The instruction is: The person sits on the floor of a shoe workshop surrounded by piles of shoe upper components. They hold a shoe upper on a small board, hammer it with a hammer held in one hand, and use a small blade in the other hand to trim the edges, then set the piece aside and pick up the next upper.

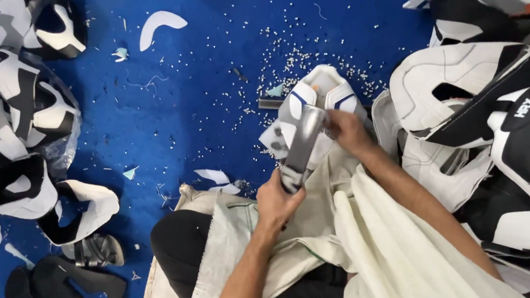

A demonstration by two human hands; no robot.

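While both hands (312,163) grip it, the grey tool (301,146) seemingly points up-right.

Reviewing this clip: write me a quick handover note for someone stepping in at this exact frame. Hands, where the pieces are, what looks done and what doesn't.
Left hand: gripping the lower end of a grey metal tool.
Right hand: on the tool's upper end, steadying the white shoe upper with blue stripes under it.
The upper sits on the blue floor; a cream cloth covers the lap.
Black-and-white uppers are piled on the right and on the left; which pile is finished cannot be told.
Small white bits lie scattered around the upper, with cut scraps nearby.
The upper in hand is not yet set aside.
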